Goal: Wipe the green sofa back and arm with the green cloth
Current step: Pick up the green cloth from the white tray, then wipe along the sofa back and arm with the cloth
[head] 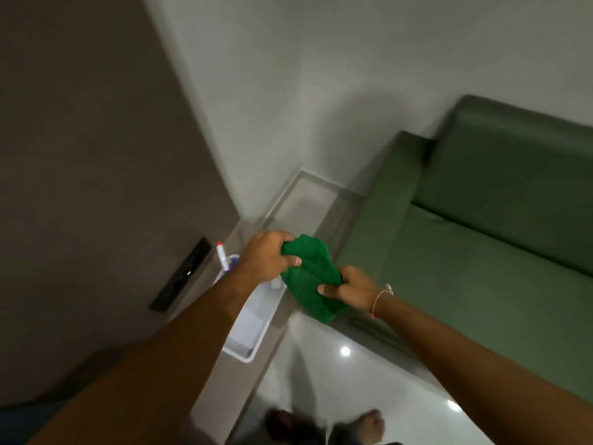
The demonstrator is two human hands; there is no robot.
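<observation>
Pale walls are meeting in a corner at 12 o'clock, and a glossy floor [321,364] is reflecting ceiling lights below. Both hands are holding the green cloth [309,277] in the air near the middle of the view. The left hand [269,256] is pinching the upper end of the cloth, with its fingers curled over the fabric. The right hand [351,289] is gripping the lower right edge, thumb on top; a thin bracelet [380,298] is sitting on its wrist. The cloth is bunched between them, and its long axis is running from 11 o'clock to 5 o'clock. It is not touching the sofa.

The green sofa [481,252] is lying from 1 o'clock to 4 o'clock of the hands. Its arm [382,200] is the nearest part, just beside the cloth at 2 o'clock, and its back [513,149] is farther, toward 1 o'clock against the wall. The right hand is nearer to the sofa than the left, so I judge that it is better placed to carry the cloth there. No wiping seems begun yet; the person looks to be arranging the cloth first.

At 8 o'clock of the left hand a white tray [250,322] is resting on a grey table [218,396], with a red-capped marker [222,256] beside it. A dark flat bar [181,276] is lying farther at 9 o'clock.
</observation>
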